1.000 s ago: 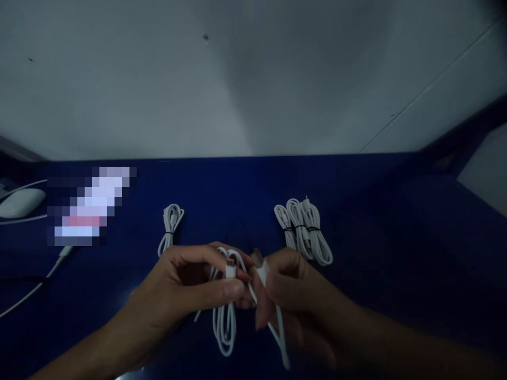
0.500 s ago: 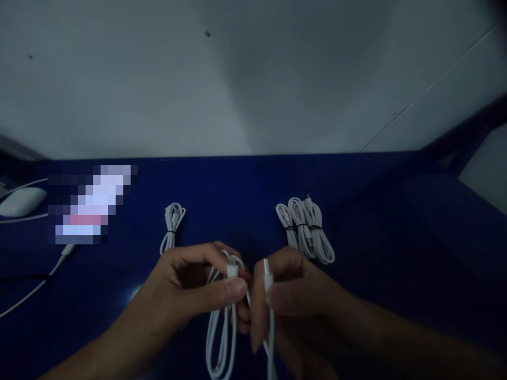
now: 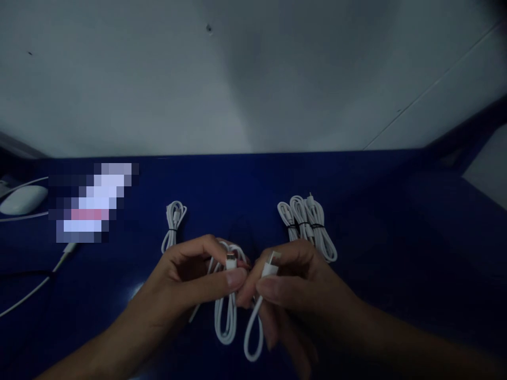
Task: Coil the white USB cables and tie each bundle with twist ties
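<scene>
A white USB cable point(image 3: 225, 332) hangs in loops between my two hands, low in the middle of the view. My left hand point(image 3: 194, 279) pinches the loops together with one small metal-tipped plug point(image 3: 231, 262) between thumb and forefinger. In my right hand point(image 3: 293, 279), thumb and forefinger grip the wider USB plug point(image 3: 271, 264), its metal end pointing up. From that plug the cord drops in a short loop and turns back up behind my fingers. The fingertips of both hands nearly meet, and part of the coil is hidden behind them.
Beyond my left hand lies one tied white cable bundle point(image 3: 173, 224). Several tied bundles point(image 3: 309, 227) sit side by side beyond my right hand. On the left are a pixelated bright device point(image 3: 99, 198) on a cord and a white rounded object point(image 3: 24, 200). A pale wall point(image 3: 158, 79) borders the blue table point(image 3: 396, 237).
My right hand has tilted its plug and drawn the cord up, so its hanging length is now a short closed loop. The coil in my left hand hangs shorter.
</scene>
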The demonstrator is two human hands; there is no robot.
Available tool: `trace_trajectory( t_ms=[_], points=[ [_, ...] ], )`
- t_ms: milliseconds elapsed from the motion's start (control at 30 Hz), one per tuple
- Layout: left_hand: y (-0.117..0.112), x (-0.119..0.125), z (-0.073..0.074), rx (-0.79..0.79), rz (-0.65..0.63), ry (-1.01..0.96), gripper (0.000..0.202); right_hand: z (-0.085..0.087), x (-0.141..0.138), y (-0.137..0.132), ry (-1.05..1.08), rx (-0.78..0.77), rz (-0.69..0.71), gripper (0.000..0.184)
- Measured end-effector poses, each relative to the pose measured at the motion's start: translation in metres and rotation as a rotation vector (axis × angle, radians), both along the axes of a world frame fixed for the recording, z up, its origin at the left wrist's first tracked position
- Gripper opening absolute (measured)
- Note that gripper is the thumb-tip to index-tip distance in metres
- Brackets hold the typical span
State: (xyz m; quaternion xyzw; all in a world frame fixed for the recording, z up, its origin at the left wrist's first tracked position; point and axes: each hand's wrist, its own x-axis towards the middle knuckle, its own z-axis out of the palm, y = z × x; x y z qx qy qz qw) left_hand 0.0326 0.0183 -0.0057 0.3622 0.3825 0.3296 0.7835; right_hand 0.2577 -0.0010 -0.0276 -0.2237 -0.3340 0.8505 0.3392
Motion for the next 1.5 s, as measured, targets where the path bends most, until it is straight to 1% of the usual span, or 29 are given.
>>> trace_trajectory(
  t_ms=[100,200,267,333,500,600,700,833,933,1033,1200,1267,1333,1433,1500],
  points=[
    [0.001,0.0,0.001,0.018,0.005,0.039,0.014,0.007,-0.001,-0.001,-0.163,0.082,-0.067,0.028],
    [0.002,-0.001,-0.003,0.046,0.024,0.078,0.014,0.011,-0.003,-0.002,-0.338,0.199,-0.127,0.03],
    [0.002,-0.002,-0.008,0.067,0.035,0.087,0.014,0.011,-0.004,-0.003,-0.402,0.243,-0.128,0.032],
    [0.002,-0.003,-0.011,0.089,0.03,0.107,0.014,0.01,-0.005,-0.004,-0.434,0.254,-0.111,0.035],
    [0.002,-0.003,-0.012,0.155,0.019,0.172,0.014,0.011,-0.004,-0.005,-0.433,0.258,-0.102,0.032],
    [0.002,-0.004,-0.011,0.144,0.04,0.183,0.013,0.011,-0.004,-0.005,-0.456,0.25,-0.116,0.03],
    [0.002,-0.004,-0.012,0.124,0.032,0.185,0.014,0.011,-0.005,-0.004,-0.477,0.242,-0.137,0.034],
    [0.002,-0.003,-0.012,0.133,0.003,0.171,0.021,0.011,-0.007,0.0,-0.483,0.19,-0.154,0.039],
    [0.0,-0.001,-0.008,0.09,0.006,0.175,0.026,0.012,-0.007,0.002,-0.478,0.17,-0.163,0.042],
    [-0.001,0.001,-0.001,0.015,0.023,0.178,0.034,0.012,-0.006,0.003,-0.451,0.154,-0.168,0.043],
    [-0.002,-0.003,0.003,-0.14,0.031,0.093,0.041,0.011,-0.007,0.004,-0.389,0.114,-0.174,0.049],
    [-0.001,-0.006,0.003,-0.148,0.017,0.031,0.047,0.01,-0.007,0.005,-0.368,0.093,-0.182,0.048],
    [-0.001,-0.008,0.004,-0.127,0.006,-0.021,0.045,0.008,-0.006,0.006,-0.356,0.081,-0.186,0.043],
    [-0.001,-0.008,0.005,-0.096,0.005,-0.021,0.037,0.007,-0.006,0.007,-0.323,0.078,-0.186,0.04],
    [-0.002,-0.007,0.005,-0.095,0.038,-0.001,0.04,0.006,-0.005,0.006,-0.309,0.073,-0.184,0.041]
  ],
)
